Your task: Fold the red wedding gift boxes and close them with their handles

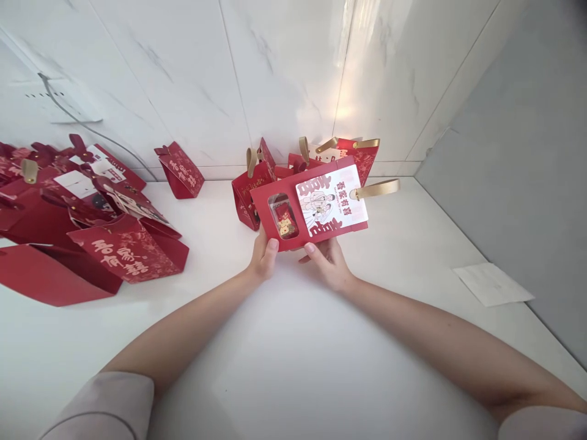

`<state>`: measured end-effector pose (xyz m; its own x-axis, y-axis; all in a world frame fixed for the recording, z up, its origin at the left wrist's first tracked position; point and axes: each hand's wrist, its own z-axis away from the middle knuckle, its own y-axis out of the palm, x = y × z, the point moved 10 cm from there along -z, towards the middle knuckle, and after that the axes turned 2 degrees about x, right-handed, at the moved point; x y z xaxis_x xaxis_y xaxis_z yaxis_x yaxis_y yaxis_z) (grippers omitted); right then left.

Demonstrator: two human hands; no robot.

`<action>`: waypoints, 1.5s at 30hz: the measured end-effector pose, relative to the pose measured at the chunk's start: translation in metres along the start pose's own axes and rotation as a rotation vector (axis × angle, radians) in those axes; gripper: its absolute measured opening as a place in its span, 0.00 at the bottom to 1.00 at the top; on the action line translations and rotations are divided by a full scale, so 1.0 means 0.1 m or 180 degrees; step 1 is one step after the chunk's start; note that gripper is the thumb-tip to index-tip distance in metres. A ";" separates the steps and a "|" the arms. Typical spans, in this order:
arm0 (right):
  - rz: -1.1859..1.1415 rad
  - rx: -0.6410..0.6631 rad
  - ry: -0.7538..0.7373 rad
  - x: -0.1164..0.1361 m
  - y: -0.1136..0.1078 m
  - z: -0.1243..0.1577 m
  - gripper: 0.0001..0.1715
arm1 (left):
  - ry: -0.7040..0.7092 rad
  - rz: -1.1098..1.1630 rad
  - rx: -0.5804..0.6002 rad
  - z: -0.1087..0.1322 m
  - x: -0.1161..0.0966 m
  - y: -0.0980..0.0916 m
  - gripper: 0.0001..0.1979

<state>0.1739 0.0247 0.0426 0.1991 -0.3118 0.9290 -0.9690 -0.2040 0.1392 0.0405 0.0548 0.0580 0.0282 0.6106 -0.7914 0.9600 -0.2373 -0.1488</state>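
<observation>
Between my two hands a red gift box (290, 212) is held up on its side above the white table. Its front carries a white card (331, 201) with a drawn couple and red characters. A small window in the box shows a red and gold item (285, 221) inside. From its right end sticks a gold ribbon loop (381, 188). My left hand (264, 256) grips the lower left corner, thumb on the front. My right hand (329, 261) holds the lower edge with its thumb in front, and its other fingers are partly hidden behind the box.
Many red gift boxes (132, 250) crowd the table's left side. One small red box (180, 172) stands alone by the tiled wall. More boxes (246, 190) stand behind the held one. A white paper (493, 283) lies at the right edge; a grey cable (98, 130) hangs at left.
</observation>
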 end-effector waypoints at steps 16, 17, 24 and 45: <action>0.0739 -0.0957 -0.0369 0.28 -0.56 -0.13 0.31 | -0.0689 0.1025 -0.0334 -0.08 0.12 -0.06 0.40; 0.0843 -0.0949 -0.0391 0.30 -0.60 -0.15 0.31 | -0.0803 0.1081 -0.0263 -0.08 0.18 -0.05 0.38; 0.1263 -0.0605 -0.0736 0.42 -0.52 -0.16 0.33 | -0.1384 0.1649 0.0231 0.06 0.45 0.11 0.35; 0.0506 -0.0698 -0.0186 0.13 -0.53 -0.20 0.24 | -0.0911 0.1719 -0.1080 0.01 0.30 -0.06 0.31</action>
<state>0.2253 0.0500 0.0539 0.0438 -0.3783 0.9247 -0.9960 0.0557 0.0700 0.0352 0.0739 0.0346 0.4964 0.2396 -0.8344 0.8675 -0.1740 0.4661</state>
